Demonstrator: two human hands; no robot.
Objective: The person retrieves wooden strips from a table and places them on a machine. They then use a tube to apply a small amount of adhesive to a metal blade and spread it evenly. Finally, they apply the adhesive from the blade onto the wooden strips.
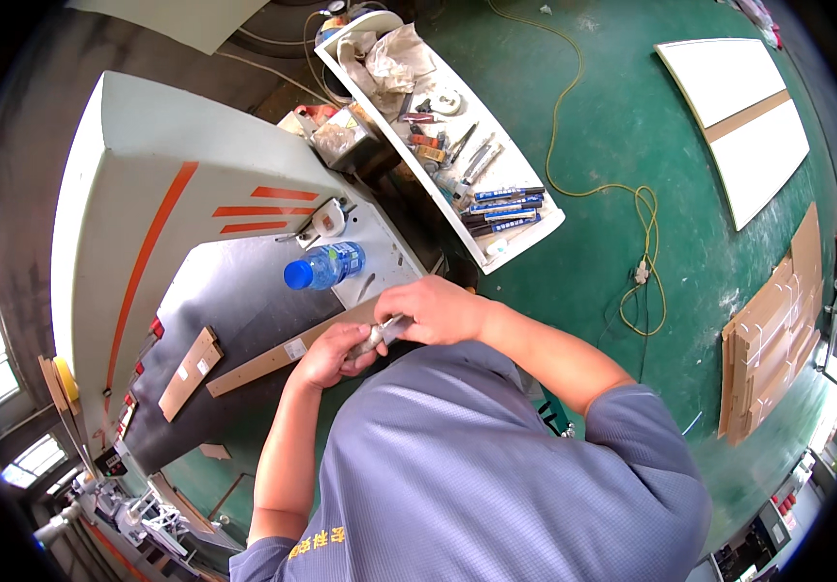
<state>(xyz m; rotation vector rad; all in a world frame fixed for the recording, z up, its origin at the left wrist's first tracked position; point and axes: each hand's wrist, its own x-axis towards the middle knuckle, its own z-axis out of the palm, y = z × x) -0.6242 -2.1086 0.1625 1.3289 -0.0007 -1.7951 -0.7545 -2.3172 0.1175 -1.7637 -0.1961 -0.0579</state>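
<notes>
Close in front of my body, both hands are at work on a small silvery metal tool with a flat, shiny part. My left hand is closed round its thicker, pale end. On the other side my right hand pinches the flat part; its fingertips are partly hidden, and the tool's exact kind is unclear. Beneath the hands lies a long brown board strip with a white label. Just beyond them, a blue-capped plastic bottle lies or leans on the machine's pale surface.
A white tray holds pens, knives, small boxes and a crumpled cloth. To the left rises a white machine housing with orange stripes, with a shorter board by it. A yellow cable, white panels and flat cardboard lie on the green floor.
</notes>
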